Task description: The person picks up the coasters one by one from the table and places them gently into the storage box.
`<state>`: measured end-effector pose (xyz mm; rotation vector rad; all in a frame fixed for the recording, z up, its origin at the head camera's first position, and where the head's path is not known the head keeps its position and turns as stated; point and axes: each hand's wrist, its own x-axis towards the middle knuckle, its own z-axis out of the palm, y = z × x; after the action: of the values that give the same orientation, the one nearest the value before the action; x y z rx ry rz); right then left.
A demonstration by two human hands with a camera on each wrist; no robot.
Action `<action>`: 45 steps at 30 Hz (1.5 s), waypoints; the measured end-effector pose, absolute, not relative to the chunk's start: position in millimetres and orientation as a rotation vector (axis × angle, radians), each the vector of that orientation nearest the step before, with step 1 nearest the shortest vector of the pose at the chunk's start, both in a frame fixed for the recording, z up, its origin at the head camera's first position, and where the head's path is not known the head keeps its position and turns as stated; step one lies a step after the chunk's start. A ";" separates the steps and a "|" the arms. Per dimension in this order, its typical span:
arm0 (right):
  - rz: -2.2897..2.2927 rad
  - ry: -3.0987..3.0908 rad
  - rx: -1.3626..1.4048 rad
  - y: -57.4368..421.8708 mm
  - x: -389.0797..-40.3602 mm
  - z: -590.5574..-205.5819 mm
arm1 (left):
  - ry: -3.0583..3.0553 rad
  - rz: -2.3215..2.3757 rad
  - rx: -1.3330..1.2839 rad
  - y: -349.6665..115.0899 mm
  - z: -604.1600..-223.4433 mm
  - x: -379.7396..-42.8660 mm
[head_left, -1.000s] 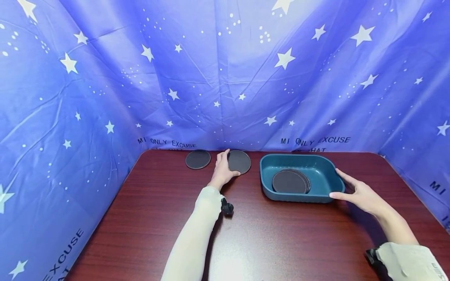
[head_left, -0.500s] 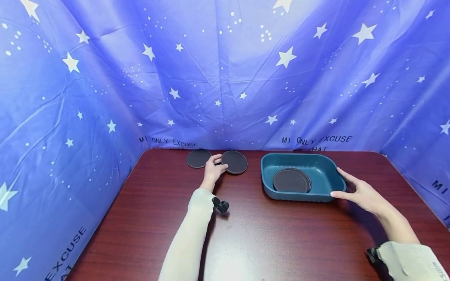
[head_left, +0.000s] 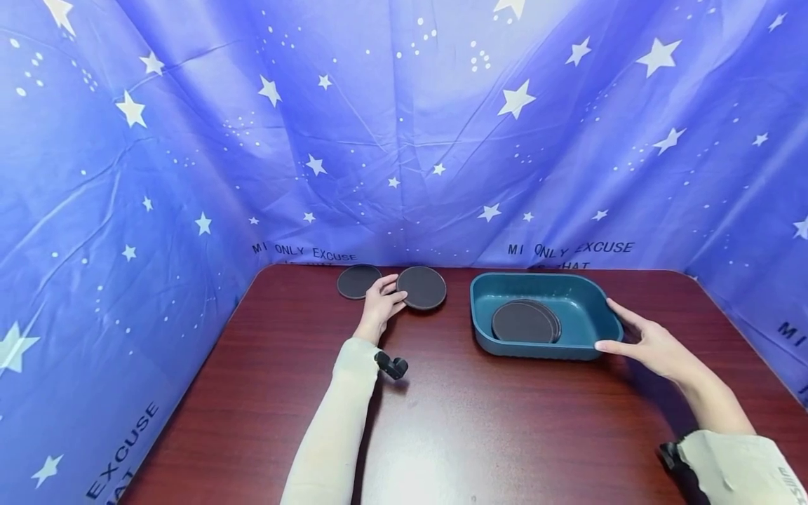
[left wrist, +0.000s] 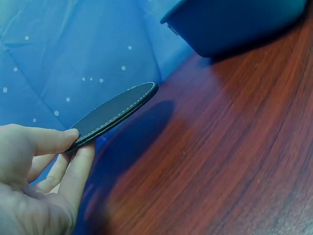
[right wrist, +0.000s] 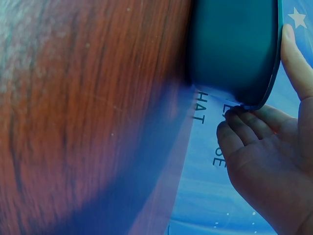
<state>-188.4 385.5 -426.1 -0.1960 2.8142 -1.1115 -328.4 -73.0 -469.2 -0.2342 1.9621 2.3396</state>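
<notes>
My left hand pinches a round dark coaster at its left edge. Thumb on top and fingers beneath, it keeps the coaster tilted and raised over the table, with a shadow below; pale stitching runs round the rim. A second dark coaster lies flat just behind that hand, partly covered by it. At the right, my right hand grips the end of a teal plastic bin, thumb on the front rim and fingers round the far side. Inside the bin several coasters lie in an overlapping stack.
The dark red wooden table runs back to a blue star-printed cloth, which hangs close along its rear edge and sides. Between the lifted coaster and the bin is a stretch of bare tabletop.
The left hand has drawn back a little to the left and now pinches the coaster, which has come up off the table. The right hand and the bin stay where they were.
</notes>
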 end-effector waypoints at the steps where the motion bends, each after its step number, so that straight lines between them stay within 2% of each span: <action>1: -1.110 2.818 -0.199 385.7 -188.5 -426.2 | 1.947 2.347 -0.232 -72.5 -467.9 -328.3; 13: -1.112 2.828 -0.198 386.0 -188.7 -427.3 | 1.838 2.395 -0.147 -65.7 -451.8 -320.0; 45: -1.129 2.824 -0.202 384.7 -189.1 -426.2 | 1.787 2.298 0.161 -10.7 -421.9 -297.6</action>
<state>-189.1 384.7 -426.2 -0.2024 2.8240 -1.1289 -297.6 -10.7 -421.9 0.1606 1.7872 2.2978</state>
